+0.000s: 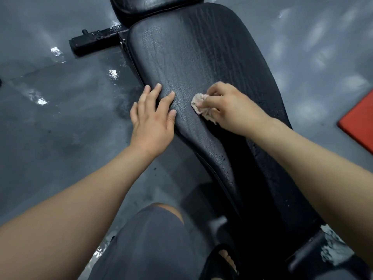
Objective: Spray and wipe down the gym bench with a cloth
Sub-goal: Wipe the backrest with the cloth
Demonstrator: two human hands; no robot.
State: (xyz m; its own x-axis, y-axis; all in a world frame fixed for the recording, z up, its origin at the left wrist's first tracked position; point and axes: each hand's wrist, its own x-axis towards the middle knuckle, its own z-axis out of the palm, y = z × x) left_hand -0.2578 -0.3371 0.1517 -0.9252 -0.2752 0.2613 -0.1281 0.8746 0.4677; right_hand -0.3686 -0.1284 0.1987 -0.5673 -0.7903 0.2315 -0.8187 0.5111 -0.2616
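The gym bench [191, 57] runs up the middle of the view from the person's knee, its long black padded seat meeting a second pad [153, 7] at the top edge. The job looks to be in its wiping stage. No spray bottle is in view, and the seat carries wet beads, so the spraying seems done for this stretch. The far half looks matte and mostly dry, though whether it has been wiped I cannot tell. The near, right-hand part is darker and dotted with droplets [226, 160], so it likely needs passes yet. The vinyl is creased and cracked all over, with a seam line down its length.

The left hand [153, 120] lies flat on the seat's left edge, fingers straight and slightly spread, bracing. The right hand [232, 110] curls round a small, pale, bunched cloth [201, 106] and presses it onto the seat's middle, just beside the left fingertips.
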